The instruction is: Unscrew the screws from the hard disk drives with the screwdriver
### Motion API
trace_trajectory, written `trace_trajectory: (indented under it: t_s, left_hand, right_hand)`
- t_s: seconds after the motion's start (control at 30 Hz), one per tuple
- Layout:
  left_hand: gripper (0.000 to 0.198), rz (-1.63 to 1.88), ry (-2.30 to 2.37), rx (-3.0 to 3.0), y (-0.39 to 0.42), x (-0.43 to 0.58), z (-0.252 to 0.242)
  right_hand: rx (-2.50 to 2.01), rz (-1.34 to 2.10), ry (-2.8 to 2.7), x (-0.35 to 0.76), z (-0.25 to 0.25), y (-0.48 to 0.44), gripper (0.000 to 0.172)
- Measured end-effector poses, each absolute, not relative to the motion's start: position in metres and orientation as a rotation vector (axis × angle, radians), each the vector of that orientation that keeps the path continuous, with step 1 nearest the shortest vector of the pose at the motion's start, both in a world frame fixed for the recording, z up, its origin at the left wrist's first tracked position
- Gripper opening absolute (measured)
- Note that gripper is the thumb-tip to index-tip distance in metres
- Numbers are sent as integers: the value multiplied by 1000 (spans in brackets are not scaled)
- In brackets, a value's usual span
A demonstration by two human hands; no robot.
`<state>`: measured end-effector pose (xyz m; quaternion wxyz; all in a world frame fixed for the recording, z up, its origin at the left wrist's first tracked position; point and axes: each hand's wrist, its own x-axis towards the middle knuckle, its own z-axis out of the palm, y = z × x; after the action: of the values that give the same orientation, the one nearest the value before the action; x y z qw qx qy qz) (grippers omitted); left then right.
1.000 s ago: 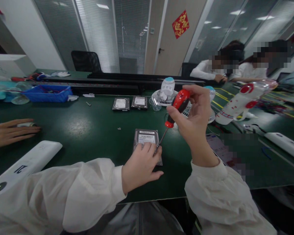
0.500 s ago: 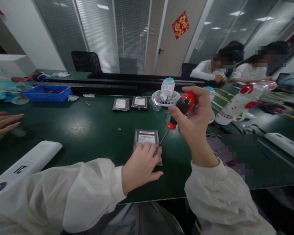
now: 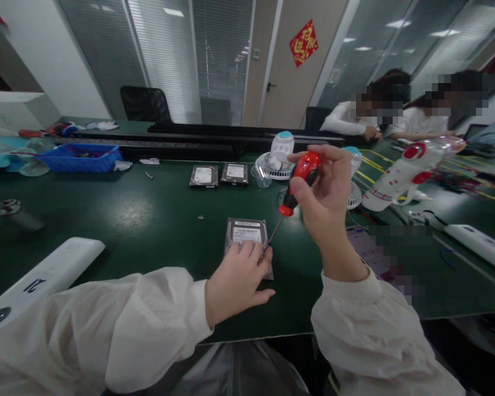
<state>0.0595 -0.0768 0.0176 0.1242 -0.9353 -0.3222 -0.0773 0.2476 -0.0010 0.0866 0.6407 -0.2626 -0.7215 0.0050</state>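
Right hand (image 3: 325,201) closed on a red-and-black screwdriver (image 3: 300,179), thumb and fingers against the handle; shaft slants down-left to the right edge of a hard disk drive (image 3: 247,228). Left hand (image 3: 240,278) palm down, loosely open, fingers laid across the drive, index fingertip beside the driver's tip, thumb out past the near edge. Drive flat on green surface (image 3: 160,225), before the person; small metal pieces (image 3: 201,217) left of it.
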Motion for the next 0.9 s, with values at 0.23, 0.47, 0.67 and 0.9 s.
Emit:
trace_trajectory:
  t_s: [0.23,0.47,0.67,0.9]
  left_hand:
    - [76,-232,-936,-2727,-76,59,16]
    - [75,-242,-931,-2714,-76,60,14]
    - [75,-253,-931,-2707,-76,61,12]
    - [74,-257,-916,-2716,-78,60,14]
  right_hand:
    - [-626,-109,-1596,252,89,-2,42]
    - [-635,-18,-1624,251,91,-7,37]
    - [-723,-172,-1578,252,92,-7,39]
    - [-685,45,-1610,253,88,-8,39]
